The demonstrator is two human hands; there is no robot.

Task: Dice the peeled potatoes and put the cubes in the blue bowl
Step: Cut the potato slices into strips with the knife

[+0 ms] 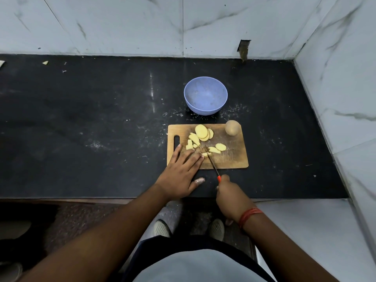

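1. Currently your left hand (183, 171) lies flat on the cutting board (234, 157), fingers straight and spread, their tips pressing down a small potato strip (206, 154) at the board's near-left area.
2. Your right hand (228, 190) grips the knife (212, 163) by its red handle, fingers curled around it; the blade runs diagonally from near-right up to far-left and meets the strip just beside your left fingertips.
3. Key relation: the strip lies directly ahead of your left fingertips and to the right of them, its long axis roughly left to right, so the blade crosses it. The left hand is the nearer one; the blade has very little clearance from those fingertips. I judge this the main hazard.
4. Remaining stock: round potato slices (203, 132) are stacked at the board's far middle, cut pieces (192, 142) sit to their near-left, and 2 more slices (217, 148) lie right of the blade. A whole potato (232, 128) stands at the far-right corner.
5. Blue bowl (205, 95) sits on the dark counter (81, 129) just beyond the board, holding no cubes; by my assessment the task is at an early stage.
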